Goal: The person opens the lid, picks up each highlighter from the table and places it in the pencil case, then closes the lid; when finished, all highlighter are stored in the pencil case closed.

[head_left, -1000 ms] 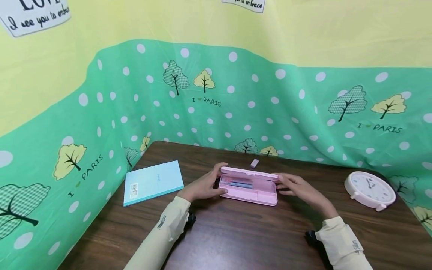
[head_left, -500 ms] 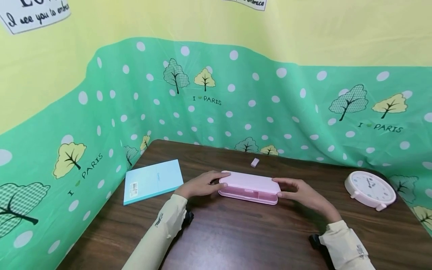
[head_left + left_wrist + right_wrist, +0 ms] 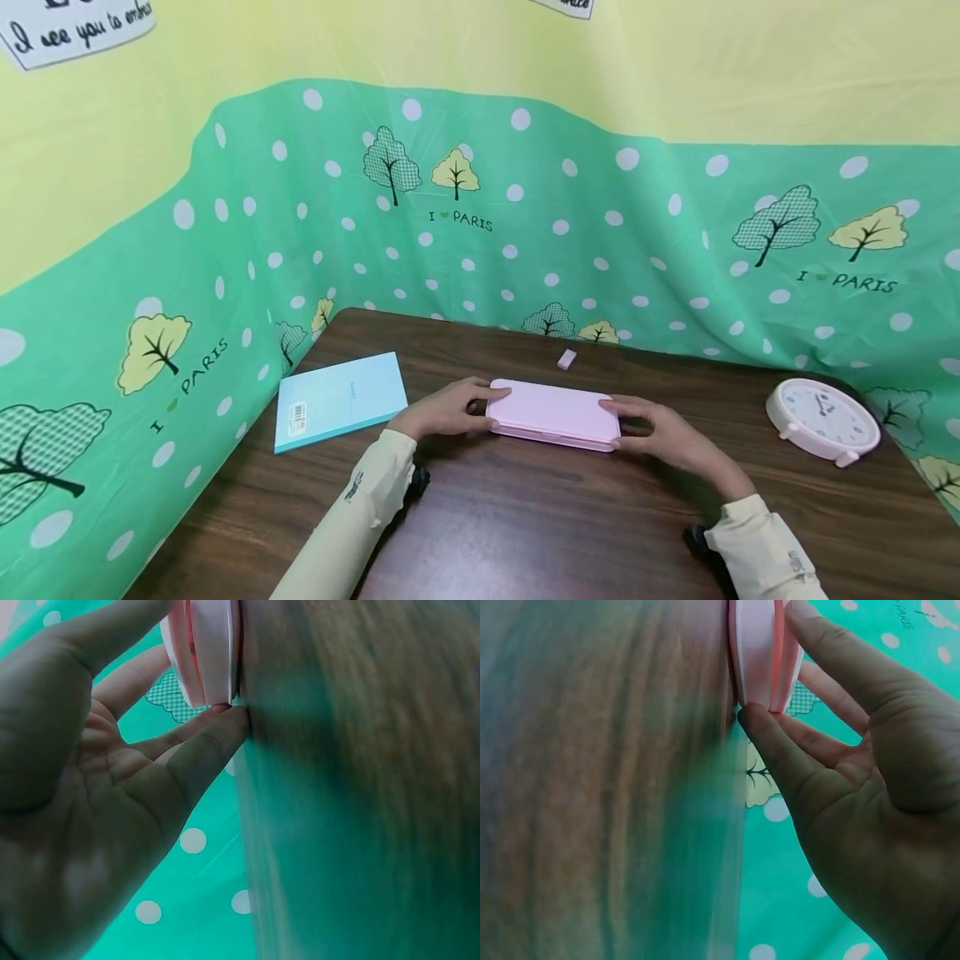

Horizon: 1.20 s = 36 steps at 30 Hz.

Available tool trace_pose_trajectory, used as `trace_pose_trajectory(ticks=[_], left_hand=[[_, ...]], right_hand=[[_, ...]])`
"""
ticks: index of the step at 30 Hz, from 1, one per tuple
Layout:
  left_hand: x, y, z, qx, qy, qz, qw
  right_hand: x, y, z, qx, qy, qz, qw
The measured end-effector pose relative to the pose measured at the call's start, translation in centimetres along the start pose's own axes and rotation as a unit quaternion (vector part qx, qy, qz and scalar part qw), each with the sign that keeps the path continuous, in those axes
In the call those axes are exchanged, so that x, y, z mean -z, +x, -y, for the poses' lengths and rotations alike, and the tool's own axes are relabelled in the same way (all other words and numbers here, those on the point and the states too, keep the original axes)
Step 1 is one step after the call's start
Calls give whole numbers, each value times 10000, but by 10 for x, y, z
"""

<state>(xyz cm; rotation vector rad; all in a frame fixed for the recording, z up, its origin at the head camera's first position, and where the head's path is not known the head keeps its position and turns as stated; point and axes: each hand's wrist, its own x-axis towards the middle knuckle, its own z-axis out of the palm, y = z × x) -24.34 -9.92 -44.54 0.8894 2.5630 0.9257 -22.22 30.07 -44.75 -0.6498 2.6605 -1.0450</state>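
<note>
A pink pencil case [image 3: 555,410] lies on the wooden table, its lid lowered almost onto the base. The wrist views show a thin gap along the lid's edge, and the pencils inside are hidden. My left hand [image 3: 444,408] holds the case's left end, thumb at the front and fingers at the back corner. At the opposite end, my right hand [image 3: 663,427] grips it the same way. Fingertips touch the case's end in the left wrist view, where the pink case [image 3: 214,652] stands at the top; the right wrist view mirrors this.
A light blue notebook [image 3: 337,402] with a barcode label lies to the left. Behind the case is a small pink eraser [image 3: 567,359]. A white round clock [image 3: 823,419] lies at the right. Green and yellow patterned cloth [image 3: 480,267] hangs around the table [image 3: 480,517].
The pencil case's lid has swung down toward me from raised to nearly flat, covering the inside. Both hands stayed at the ends, their thumbs and fingers shifting with the lid.
</note>
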Motion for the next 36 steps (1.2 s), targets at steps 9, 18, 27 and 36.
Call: trace_pose_trajectory(ticks=[9,18,27,36], left_hand=[[-1,-1,-1,97,55,20,9999],[-6,4,-4,280,189,18,9994],[-10,5,-9,322,229,2,9992],[0,6,-15,345,444,-32,9984]], right_hand=[[-9,-2,4,127,-403,-92,9991],[-10,-4,2,132,-504,-226,9984],[-11,-8,5,-72,-625,-243,9977],[-7,-4,8,15,-529,-275,9982]])
